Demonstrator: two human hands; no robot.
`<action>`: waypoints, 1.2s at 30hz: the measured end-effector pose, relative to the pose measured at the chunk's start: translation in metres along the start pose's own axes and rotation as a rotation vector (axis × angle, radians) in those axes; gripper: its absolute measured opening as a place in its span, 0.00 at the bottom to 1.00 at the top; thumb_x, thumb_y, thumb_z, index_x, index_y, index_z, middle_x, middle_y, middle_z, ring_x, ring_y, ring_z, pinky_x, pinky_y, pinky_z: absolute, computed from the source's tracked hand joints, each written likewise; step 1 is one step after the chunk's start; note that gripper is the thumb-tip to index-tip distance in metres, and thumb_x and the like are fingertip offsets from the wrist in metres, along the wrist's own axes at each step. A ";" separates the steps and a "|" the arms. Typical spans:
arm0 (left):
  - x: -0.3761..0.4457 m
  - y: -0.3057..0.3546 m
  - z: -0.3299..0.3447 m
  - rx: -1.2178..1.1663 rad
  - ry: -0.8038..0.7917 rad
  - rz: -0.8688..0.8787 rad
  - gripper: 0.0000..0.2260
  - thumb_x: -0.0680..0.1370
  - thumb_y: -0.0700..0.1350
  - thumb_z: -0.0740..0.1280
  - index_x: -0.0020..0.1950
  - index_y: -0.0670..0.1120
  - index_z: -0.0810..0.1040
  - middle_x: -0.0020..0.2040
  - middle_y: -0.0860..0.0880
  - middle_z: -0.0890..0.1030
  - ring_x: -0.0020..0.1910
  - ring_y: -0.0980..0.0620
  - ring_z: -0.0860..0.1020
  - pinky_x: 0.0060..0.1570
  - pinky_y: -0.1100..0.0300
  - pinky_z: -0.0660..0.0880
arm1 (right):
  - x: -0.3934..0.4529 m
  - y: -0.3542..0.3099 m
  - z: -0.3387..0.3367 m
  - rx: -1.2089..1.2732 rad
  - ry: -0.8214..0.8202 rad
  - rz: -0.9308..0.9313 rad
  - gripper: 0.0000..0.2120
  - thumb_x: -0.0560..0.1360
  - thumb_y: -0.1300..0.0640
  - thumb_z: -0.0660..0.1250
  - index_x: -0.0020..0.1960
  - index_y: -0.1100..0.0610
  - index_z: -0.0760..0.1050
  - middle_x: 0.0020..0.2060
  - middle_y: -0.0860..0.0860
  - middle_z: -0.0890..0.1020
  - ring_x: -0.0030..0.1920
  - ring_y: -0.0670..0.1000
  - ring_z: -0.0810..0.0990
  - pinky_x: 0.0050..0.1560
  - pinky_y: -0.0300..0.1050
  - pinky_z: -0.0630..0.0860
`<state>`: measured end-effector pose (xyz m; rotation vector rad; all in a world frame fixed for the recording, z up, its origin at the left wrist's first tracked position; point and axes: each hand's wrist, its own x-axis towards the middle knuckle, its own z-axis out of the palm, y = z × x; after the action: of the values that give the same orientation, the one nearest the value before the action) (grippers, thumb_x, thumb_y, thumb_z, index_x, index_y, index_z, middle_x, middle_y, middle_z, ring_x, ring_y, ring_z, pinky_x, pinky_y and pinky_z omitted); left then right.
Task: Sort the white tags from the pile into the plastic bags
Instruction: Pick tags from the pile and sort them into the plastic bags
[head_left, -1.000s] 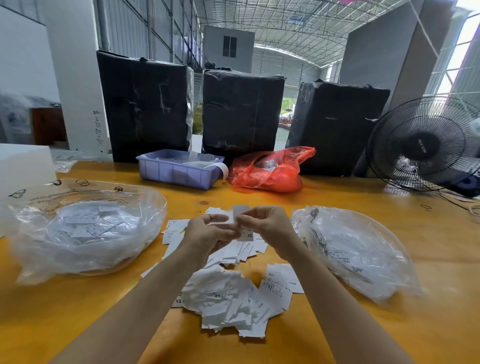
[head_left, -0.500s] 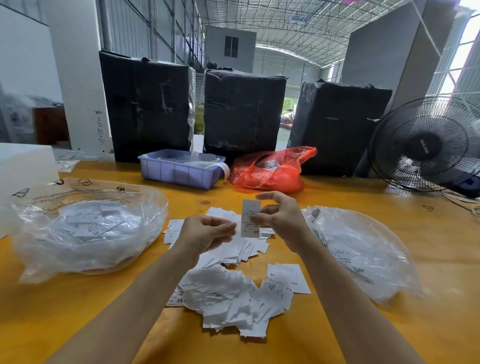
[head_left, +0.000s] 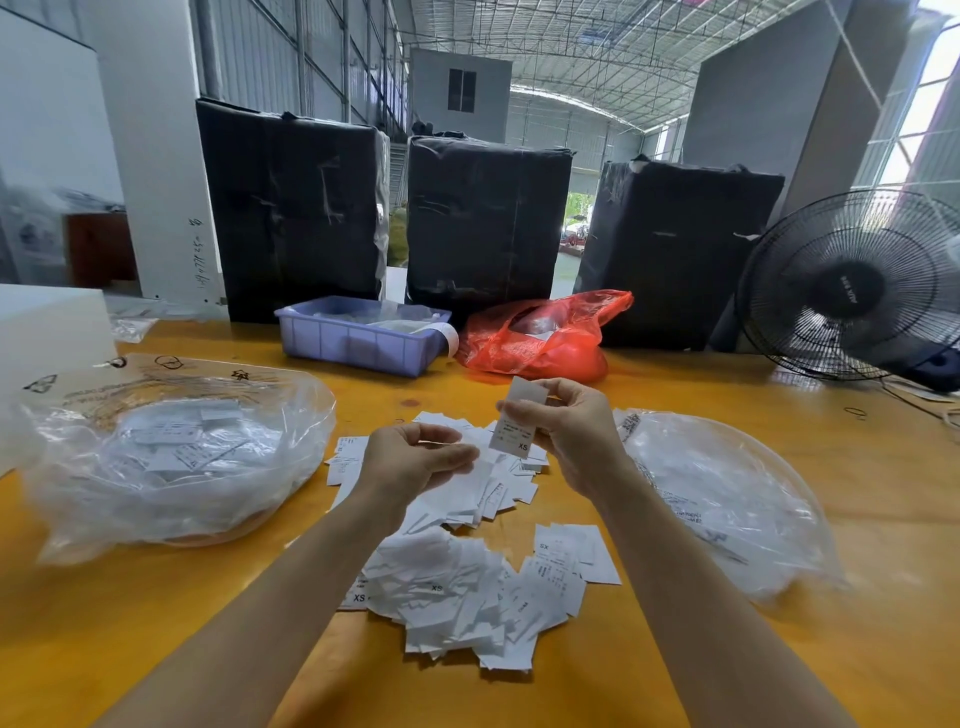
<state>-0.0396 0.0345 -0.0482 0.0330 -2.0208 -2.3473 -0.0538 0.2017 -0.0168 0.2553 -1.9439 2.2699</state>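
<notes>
A loose pile of white tags (head_left: 467, 587) lies on the yellow table (head_left: 857, 597) in front of me, several printed XS. My right hand (head_left: 571, 431) pinches one white XS tag (head_left: 517, 423) upright above the pile's far end. Just left of it and slightly lower, my left hand (head_left: 410, 457) has its fingers curled round what looks like a thin tag seen edge-on. A clear plastic bag (head_left: 171, 457) holding several tags sits on the left. A second clear plastic bag (head_left: 727, 499) with tags lies on the right, close to my right wrist.
Behind the pile stand a blue plastic tray (head_left: 358, 338) and a red plastic bag (head_left: 540, 338). Three black-wrapped bales (head_left: 483, 218) line the table's far edge. A black fan (head_left: 852, 286) stands at the right, and a white box (head_left: 47, 332) at the left.
My hands have drawn apart. The right hand has lifted the XS tag up and a little to the right, while the left stayed low over the pile.
</notes>
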 end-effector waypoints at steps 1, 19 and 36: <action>0.000 0.000 0.001 0.007 0.004 0.001 0.10 0.65 0.35 0.76 0.42 0.42 0.78 0.33 0.47 0.84 0.32 0.55 0.83 0.31 0.67 0.75 | 0.000 0.000 0.002 0.006 -0.004 0.006 0.13 0.67 0.71 0.72 0.48 0.61 0.74 0.42 0.60 0.82 0.43 0.56 0.83 0.42 0.45 0.81; -0.006 0.003 0.009 -0.066 -0.083 -0.094 0.12 0.65 0.34 0.76 0.44 0.41 0.79 0.34 0.45 0.84 0.31 0.53 0.83 0.27 0.68 0.75 | -0.004 0.013 0.018 -0.183 0.243 -0.321 0.08 0.69 0.66 0.73 0.39 0.56 0.76 0.35 0.49 0.79 0.36 0.44 0.77 0.36 0.37 0.77; -0.001 0.001 0.004 -0.175 -0.026 -0.102 0.12 0.64 0.33 0.75 0.44 0.39 0.78 0.34 0.43 0.84 0.32 0.50 0.83 0.28 0.66 0.77 | -0.005 0.014 0.016 -0.212 0.086 -0.222 0.07 0.71 0.68 0.71 0.39 0.59 0.75 0.38 0.54 0.78 0.39 0.51 0.80 0.35 0.40 0.80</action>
<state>-0.0390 0.0379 -0.0470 0.1031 -1.8580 -2.5910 -0.0515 0.1837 -0.0289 0.3244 -1.9819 1.8912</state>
